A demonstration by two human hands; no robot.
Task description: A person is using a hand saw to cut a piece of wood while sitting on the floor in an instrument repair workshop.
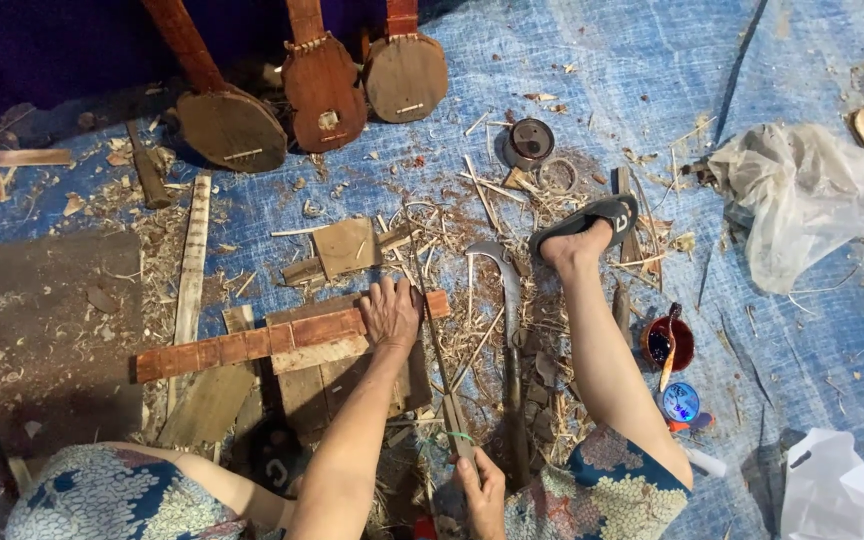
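Wood strip (287, 340) lying across board (352, 375), left hand (390, 312) pressing flat, fingers spread, pinning it; right hand (479, 490) gripping saw handle (460, 440), blade crossing strip.

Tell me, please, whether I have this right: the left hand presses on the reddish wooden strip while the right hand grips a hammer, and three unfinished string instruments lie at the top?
Not quite. In the head view the right hand grips a saw with a thin blade, not a hammer. The rest holds: the left hand presses on the reddish wooden strip, and three unfinished string instruments lie at the top.
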